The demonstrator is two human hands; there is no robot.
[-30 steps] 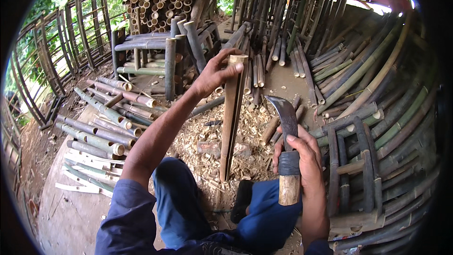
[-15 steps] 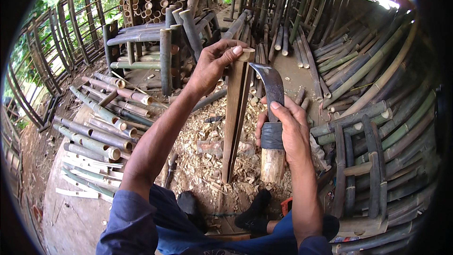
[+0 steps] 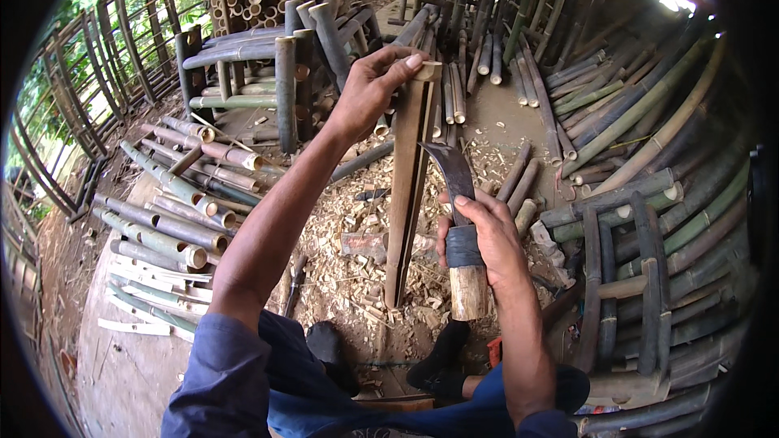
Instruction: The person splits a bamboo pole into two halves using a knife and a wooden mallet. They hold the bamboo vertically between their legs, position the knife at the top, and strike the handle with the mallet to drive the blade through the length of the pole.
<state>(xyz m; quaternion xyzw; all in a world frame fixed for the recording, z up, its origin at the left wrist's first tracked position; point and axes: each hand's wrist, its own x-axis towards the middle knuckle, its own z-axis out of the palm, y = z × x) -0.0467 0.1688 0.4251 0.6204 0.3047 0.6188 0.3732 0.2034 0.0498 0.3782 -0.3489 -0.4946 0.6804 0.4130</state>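
A long split bamboo piece (image 3: pixel 403 186) stands upright before me, with a dark gap running down its length. At its top end, my left hand (image 3: pixel 372 96) is closed on it, thumb over the rim. My right hand (image 3: pixel 497 234) grips a billhook (image 3: pixel 468 292) by its pale wooden handle, just where a black band is wrapped around it. The hooked dark blade points up and to the left, its tip close to the bamboo's right edge; I cannot tell whether they touch. The bamboo's lower end is down among wood chips (image 3: pixel 333 231) between my feet.
Cut bamboo lengths (image 3: pixel 174 231) and pale split strips (image 3: pixel 146 328) lie at left. A bamboo bench frame (image 3: pixel 286 97) stands behind them. Many poles (image 3: pixel 649 113) are heaped at right, near a small bamboo frame (image 3: pixel 600 284). A wooden block (image 3: pixel 363 244) lies among the chips.
The billhook has moved down and slightly left along the bamboo's edge. My left hand, still on the bamboo's top, sits a little higher in the picture.
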